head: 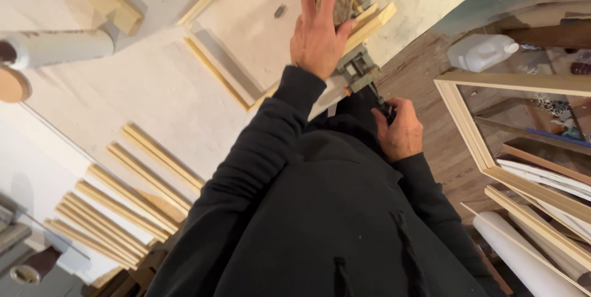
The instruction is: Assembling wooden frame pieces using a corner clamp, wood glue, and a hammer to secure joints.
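Black sleeves fill the lower view, and above them stands a grey metal clamp at the edge of the table. Beyond the clamp, the left hand lies flat with spread fingers on the wooden frame pieces. Below the clamp, the right hand is curled closed around its dark handle. Good work here, I think, means firm pressing while the handle moves slowly.

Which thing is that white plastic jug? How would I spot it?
Start at the big open wooden frame leaning at the right. Just above its top rail, on the brown floor, lies the white plastic jug. It alone is smooth, rounded plastic among straight wooden mouldings.
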